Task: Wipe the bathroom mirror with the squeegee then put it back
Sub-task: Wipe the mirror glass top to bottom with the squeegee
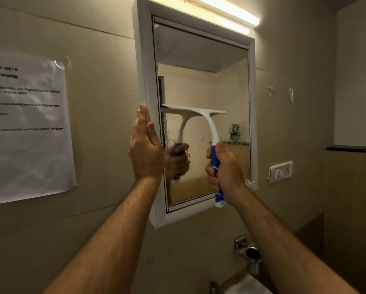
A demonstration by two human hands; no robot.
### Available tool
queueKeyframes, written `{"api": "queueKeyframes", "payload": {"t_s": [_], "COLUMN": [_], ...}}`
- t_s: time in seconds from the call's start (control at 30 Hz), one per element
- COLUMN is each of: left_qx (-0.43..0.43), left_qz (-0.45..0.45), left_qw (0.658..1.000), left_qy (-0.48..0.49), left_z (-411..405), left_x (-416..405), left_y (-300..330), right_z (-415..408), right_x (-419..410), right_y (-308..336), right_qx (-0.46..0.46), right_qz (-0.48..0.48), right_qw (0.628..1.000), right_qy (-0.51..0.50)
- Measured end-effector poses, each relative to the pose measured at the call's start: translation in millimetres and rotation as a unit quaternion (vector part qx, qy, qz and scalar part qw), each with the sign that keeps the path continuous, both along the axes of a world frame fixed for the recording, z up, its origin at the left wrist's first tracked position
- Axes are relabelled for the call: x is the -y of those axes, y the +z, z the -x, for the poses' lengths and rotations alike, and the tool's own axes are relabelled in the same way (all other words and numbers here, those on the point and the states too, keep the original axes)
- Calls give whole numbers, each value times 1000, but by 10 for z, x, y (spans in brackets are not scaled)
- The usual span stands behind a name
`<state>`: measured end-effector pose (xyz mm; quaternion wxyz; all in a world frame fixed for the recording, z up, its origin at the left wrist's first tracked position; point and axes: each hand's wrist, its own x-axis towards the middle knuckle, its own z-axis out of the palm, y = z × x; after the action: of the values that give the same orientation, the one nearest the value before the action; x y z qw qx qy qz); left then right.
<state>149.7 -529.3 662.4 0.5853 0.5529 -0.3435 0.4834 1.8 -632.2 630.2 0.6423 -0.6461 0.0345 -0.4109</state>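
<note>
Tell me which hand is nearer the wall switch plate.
Right. The right hand grips the squeegee handle before the mirror's lower right, just left of the switch plate. The left hand holds the mirror's far left frame edge.

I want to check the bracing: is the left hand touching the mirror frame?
Touching. In the head view, the left hand lies flat against the left edge of the white mirror frame, with straight fingers and the thumb resting on its front face.

The paper sheet [27,128] taped at the left of the frame read "ID: 3078" and, partly cut off, "Wiping"; smaller lines were blurred.
</note>
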Motion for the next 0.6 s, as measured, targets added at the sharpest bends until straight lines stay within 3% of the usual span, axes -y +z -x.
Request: {"api": "queueKeyframes", "payload": {"t_s": [0.23,0.6], "left_qx": [-12,-23], "left_qz": [8,1], "left_qw": [1000,999], "left_qy": [-6,23], "left_z": [50,62], "left_x": [-5,0], "left_y": [-122,-196], "right_z": [55,124], "right_x": [-2,-26], "right_y": [-606,-171], "right_qx": [-54,-31], "right_qz": [-21,-21], "right_qw": [998,999], "right_qy": [-13,12]}}
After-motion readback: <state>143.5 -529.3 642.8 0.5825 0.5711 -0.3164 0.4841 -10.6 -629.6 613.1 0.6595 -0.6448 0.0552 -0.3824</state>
